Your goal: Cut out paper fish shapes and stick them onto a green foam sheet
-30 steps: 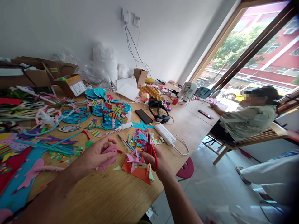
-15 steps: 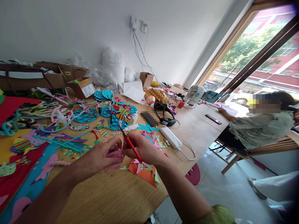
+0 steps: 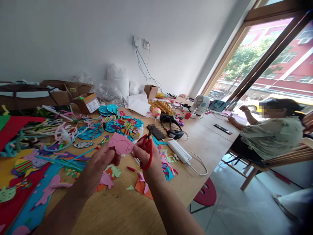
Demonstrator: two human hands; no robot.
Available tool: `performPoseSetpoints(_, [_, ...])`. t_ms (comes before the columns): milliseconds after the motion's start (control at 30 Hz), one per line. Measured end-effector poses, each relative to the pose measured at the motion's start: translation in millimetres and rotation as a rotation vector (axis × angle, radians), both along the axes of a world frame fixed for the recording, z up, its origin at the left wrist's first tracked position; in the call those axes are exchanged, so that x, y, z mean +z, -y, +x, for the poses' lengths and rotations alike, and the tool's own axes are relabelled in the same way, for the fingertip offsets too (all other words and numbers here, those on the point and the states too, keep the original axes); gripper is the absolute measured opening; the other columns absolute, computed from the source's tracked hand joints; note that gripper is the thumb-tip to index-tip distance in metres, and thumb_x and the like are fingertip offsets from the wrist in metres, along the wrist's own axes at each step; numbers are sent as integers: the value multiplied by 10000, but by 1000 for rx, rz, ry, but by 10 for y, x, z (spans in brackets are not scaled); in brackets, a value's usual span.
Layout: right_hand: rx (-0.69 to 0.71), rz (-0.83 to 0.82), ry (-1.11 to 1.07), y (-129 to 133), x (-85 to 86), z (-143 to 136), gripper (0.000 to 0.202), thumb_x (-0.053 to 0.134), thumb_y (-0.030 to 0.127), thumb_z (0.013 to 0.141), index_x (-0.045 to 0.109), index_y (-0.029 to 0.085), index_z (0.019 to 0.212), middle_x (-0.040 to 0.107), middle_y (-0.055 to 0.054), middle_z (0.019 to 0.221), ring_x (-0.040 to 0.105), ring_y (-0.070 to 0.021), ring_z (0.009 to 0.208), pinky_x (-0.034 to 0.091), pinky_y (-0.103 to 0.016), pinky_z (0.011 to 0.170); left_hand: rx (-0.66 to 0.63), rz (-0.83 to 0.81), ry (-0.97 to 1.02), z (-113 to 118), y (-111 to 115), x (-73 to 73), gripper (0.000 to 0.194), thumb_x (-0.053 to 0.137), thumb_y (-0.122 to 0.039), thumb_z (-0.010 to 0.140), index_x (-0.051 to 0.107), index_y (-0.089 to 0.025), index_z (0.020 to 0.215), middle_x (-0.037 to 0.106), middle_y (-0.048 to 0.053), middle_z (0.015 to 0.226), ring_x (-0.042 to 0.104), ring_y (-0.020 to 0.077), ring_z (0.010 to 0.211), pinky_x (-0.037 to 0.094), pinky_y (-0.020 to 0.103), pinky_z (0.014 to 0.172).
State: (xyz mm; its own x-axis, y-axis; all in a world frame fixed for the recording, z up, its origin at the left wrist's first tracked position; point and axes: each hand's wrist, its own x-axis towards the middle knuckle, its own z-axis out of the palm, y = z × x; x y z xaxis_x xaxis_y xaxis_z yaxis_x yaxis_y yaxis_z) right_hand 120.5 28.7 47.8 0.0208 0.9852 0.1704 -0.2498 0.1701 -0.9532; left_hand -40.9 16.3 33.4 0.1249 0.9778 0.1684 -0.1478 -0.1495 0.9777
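My left hand [image 3: 102, 161] pinches a pink fish cutout [image 3: 121, 143] with dark outlines drawn on it, held above the table. Between thumb and fingers of my right hand [image 3: 146, 163] is the cutout's right edge. That same hand carries red-handled scissors [image 3: 151, 151], their dark blades pointing up and away from the fish. Below my hands lie another pink fish [image 3: 106, 179], a red pen [image 3: 132, 169] and orange scraps [image 3: 141, 187].
Left are coloured sheets [image 3: 31, 195] and pipe cleaners [image 3: 36, 130]. Blue discs [image 3: 91, 131] lie behind. Farther right are a black headset [image 3: 173, 129], a white power strip [image 3: 179, 151] and a small fan [image 3: 201, 102]. A seated person [image 3: 276, 137] is at the table's far right.
Both hands have risen from near the tabletop, lifting the pink fish into full view. The scissors have turned in my right hand. The camera view has shifted slightly.
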Motion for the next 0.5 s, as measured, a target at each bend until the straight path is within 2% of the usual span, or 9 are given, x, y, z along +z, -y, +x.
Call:
performPoseSetpoints(133, [29,-16,7,15,-5,-158,199,654,286,684,483,196,732,514,55,607,429,-95,523,343,-215,497,119,-34,-115,117,-20,-8,298,632,-450,749,582,-188,615,558,-9,621,510,162,662,434,262,640])
performPoseSetpoints(267, [75,-2,20,35,51,-190,230,671,325,683,494,194,748,521,43,645,460,-109,580,379,-225,557,209,-43,-167,121,-60,101,269,630,-403,691,594,-186,535,598,2,599,547,181,666,445,280,669])
performPoseSetpoints(333, [155,14,87,79,72,-158,221,641,359,728,499,191,739,518,38,631,467,-113,586,378,-227,565,258,-41,-158,89,-67,149,246,628,-376,676,593,-192,517,591,-8,566,542,177,637,448,283,662])
performPoseSetpoints(400, [290,19,190,152,65,-115,242,545,389,807,471,194,685,506,33,587,460,-113,559,364,-229,547,311,-43,-112,52,-60,168,246,626,-354,677,582,-196,493,577,-15,536,534,170,616,450,282,649])
performPoseSetpoints(500, [327,-6,358,284,-8,-71,279,480,350,832,416,203,604,426,49,509,391,-100,505,294,-222,484,321,-36,-16,20,-27,167,265,616,-332,697,576,-198,471,562,-19,517,522,158,602,448,270,621])
